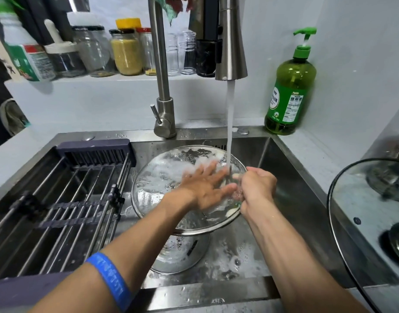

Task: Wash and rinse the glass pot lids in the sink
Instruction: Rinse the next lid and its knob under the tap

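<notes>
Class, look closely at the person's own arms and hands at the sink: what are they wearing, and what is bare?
Both forearms are bare, with no sleeves in view, and both hands are bare too: no gloves on the left hand or the right hand. The only item worn is a blue wristband on the left forearm, carrying faint lighter markings too blurred to read. No rings or watch can be seen.

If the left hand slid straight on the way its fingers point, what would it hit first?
Probably the water stream falling onto the soapy glass lid: the left hand points up-right toward it. Depth is unclear; the right hand is close too.
</notes>
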The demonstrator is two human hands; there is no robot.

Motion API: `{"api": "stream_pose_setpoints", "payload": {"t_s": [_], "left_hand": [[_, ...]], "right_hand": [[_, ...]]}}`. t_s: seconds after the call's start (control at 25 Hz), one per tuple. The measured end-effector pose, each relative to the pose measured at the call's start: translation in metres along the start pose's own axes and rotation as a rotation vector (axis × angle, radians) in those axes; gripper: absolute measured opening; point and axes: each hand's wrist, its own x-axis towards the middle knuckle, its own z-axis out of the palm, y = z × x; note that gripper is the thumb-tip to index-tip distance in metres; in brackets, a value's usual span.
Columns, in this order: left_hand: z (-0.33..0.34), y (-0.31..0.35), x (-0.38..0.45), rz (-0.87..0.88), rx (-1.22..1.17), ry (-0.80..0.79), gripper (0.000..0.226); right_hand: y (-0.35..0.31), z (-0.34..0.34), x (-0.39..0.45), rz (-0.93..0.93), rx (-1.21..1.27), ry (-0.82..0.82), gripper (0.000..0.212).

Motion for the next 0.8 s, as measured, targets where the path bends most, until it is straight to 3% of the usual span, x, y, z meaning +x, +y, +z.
{"api": "stream_pose_setpoints", "payload": {"t_s": [0.16,0.32,0.44,0.6,0.8], "left_hand": [[0.004,0.003,0.000,-0.189,-0.112,0.129,0.067],[0.002,0.015,0.007,-0.050,-0.003,0.006,0.076],[-0.008,0.009,0.010,-0.210,-0.051,0.134,0.076],[-0.012,0.014,0.012,-0.006,-0.093,0.048,0.077],[-0.010,0.012,-0.006,-0.047,-0.071,0.011,0.069]], "right_hand": [[0.001,0.000,-0.002,0.017,-0.001,-0.015,0.031],[0.001,0.000,-0.001,-0.002,-0.038,0.026,0.039],[0.000,0.000,-0.002,0.028,0.001,0.007,0.036],[0.002,0.002,-0.003,0.032,-0.042,0.035,0.028],[-0.001,-0.002,-0.003,-0.008,-0.037,0.058,0.029]]}}
